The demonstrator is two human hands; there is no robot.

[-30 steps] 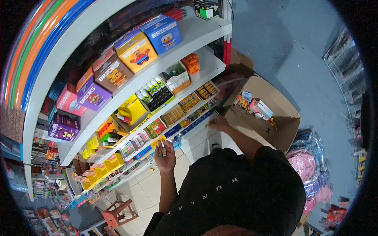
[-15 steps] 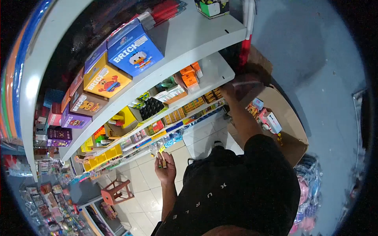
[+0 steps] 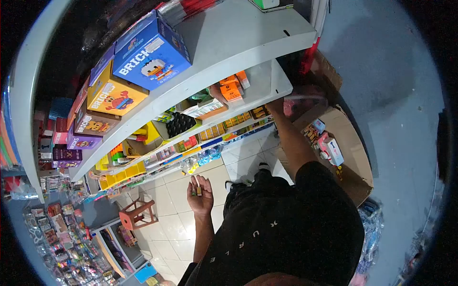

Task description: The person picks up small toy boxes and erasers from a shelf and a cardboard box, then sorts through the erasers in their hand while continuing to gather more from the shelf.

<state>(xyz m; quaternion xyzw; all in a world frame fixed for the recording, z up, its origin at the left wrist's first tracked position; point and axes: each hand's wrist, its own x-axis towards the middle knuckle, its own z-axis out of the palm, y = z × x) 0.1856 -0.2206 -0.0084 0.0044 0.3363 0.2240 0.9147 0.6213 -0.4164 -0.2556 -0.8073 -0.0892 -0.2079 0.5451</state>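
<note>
My left hand (image 3: 201, 202) is palm up with its fingers loosely curled. A few small tan and green pieces (image 3: 198, 191) lie in it, too small to name. My right arm reaches up to the shelving, where my right hand (image 3: 274, 107) is at the edge of the lower shelf, beside the rows of small yellow and brown packets (image 3: 260, 112). The shelf edge and shadow hide its fingers. Just above, small orange boxes (image 3: 231, 90) stand on the grey shelf (image 3: 265, 82).
Brick toy boxes (image 3: 152, 57) line the upper shelf. A cardboard box (image 3: 355, 157) with small packaged items stands by my right arm. Yellow bins (image 3: 125, 176) hold goods on the lower shelf. A reddish stool (image 3: 138, 214) and hanging packaged goods (image 3: 67, 243) are at the lower left.
The view has shifted slightly, so the shelves sit a little further left. My left hand stays palm up with the small pieces, and my right hand remains at the lower shelf.
</note>
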